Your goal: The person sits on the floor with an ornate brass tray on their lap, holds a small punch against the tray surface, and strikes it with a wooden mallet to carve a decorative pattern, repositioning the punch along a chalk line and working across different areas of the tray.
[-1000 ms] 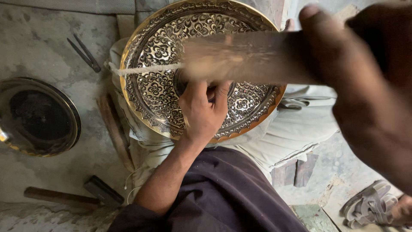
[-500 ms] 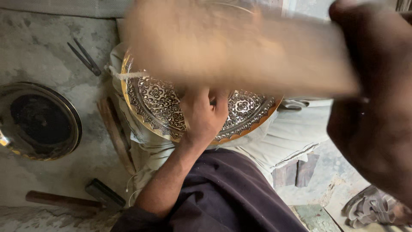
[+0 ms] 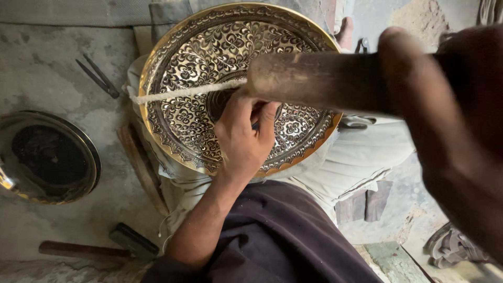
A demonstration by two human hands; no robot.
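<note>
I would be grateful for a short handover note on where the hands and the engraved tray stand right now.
Left hand: fist pressed on the middle of the ornate brass tray, apparently gripping a small tool; the tool is hidden.
Right hand: raised near the camera, gripping a wooden mallet.
The tray rests on the lap; a white cord lies across it.
Done: pattern covers the visible tray face.
Left: cannot tell.
On the floor: dark dish, hammer.

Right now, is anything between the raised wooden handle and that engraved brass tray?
Only the left hand, which rests on the engraved brass tray near its centre, directly under the wooden handle gripped by the right hand. A white cord also crosses the tray's left half.
</note>
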